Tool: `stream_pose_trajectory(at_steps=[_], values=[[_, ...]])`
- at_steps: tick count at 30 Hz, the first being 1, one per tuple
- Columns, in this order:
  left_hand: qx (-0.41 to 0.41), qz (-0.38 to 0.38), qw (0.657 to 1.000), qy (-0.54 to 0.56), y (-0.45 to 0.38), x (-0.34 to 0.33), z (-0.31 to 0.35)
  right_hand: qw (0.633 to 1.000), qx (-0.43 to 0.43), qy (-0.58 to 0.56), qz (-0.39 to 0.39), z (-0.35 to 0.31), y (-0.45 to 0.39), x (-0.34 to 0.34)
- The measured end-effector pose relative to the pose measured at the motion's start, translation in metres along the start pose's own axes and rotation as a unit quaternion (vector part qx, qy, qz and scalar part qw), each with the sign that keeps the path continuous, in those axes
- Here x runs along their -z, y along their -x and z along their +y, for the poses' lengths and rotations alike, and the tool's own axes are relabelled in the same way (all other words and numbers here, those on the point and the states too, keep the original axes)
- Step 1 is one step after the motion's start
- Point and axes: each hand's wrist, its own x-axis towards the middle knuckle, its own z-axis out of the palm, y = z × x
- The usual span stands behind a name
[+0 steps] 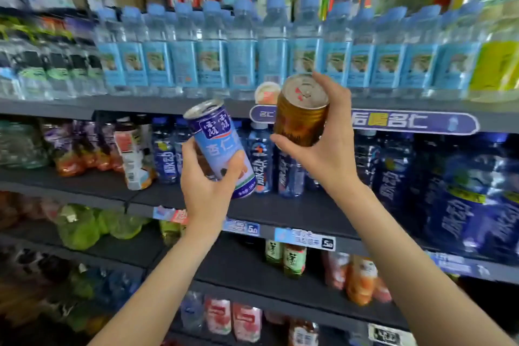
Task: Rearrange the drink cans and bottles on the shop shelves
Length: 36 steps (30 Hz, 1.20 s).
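Gripping blue can (222,146) (杏仁), left hand (206,191)

Retail shop, drinks aisle. Dark grey metal shelves (280,213) are stacked in tiers and packed with identical stock: a long row of clear water bottles with light blue caps and labels (241,50) on top, dark blue sports-drink bottles (463,194) below. White-and-blue price tags (304,239) are clipped along the shelf edges, and a purple promotional strip with white and yellow lettering (407,121) is fixed to one edge.
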Motion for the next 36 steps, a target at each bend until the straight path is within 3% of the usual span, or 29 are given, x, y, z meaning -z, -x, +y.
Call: stream_pose_trajectory(at_steps=[8,17,26,31,34,36], values=[[0.062,0.148,0.987,-0.003,-0.055,0.241,-0.039,0.980,-0.087,-0.095,-0.154,-0.104,0.053,-0.212],[0.167,0.190,0.964,-0.078,-0.115,0.453,-0.066,0.946,-0.228,-0.179,-0.145,-0.202,0.053,-0.409],[0.228,0.193,0.953,-0.055,-0.211,0.598,-0.120,0.928,-0.203,-0.251,-0.188,-0.271,0.018,-0.617],[0.199,0.176,0.961,-0.078,-0.293,0.695,-0.156,0.904,-0.213,-0.306,-0.208,-0.297,-0.016,-0.746],[0.174,0.191,0.963,-0.081,-0.336,0.764,-0.174,0.847,-0.316,-0.372,-0.213,-0.330,-0.040,-0.827],[0.154,0.231,0.958,-0.072,-0.364,0.810,-0.184,0.851,-0.304,-0.360,-0.233,-0.355,-0.048,-0.882]])
